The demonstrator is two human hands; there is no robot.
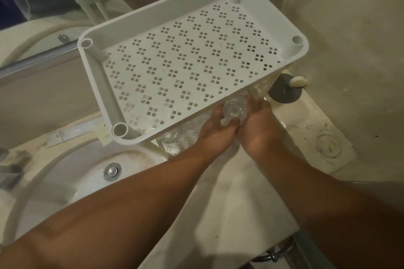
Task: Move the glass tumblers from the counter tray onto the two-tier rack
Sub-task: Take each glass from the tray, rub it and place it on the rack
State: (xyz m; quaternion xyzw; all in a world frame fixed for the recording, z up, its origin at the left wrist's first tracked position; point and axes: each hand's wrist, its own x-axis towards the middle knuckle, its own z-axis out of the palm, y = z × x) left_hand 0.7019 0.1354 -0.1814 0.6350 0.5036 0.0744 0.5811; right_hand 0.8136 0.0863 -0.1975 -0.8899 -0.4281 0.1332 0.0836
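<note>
Both my forearms reach forward across the marble counter [220, 209], hands meeting just under the front edge of the white perforated rack's upper tier [192, 59]. My left hand [215, 131] and right hand [259, 124] lie side by side, fingers curled around one clear glass tumbler [235, 108], which lies tilted between them at the lower tier's level. Another tumbler [169, 135] stands on the lower tier [188, 135], partly hidden by the upper one. To my left sits the white washbasin [72, 181]; a soap bar [298, 81] rests behind the rack.
</note>
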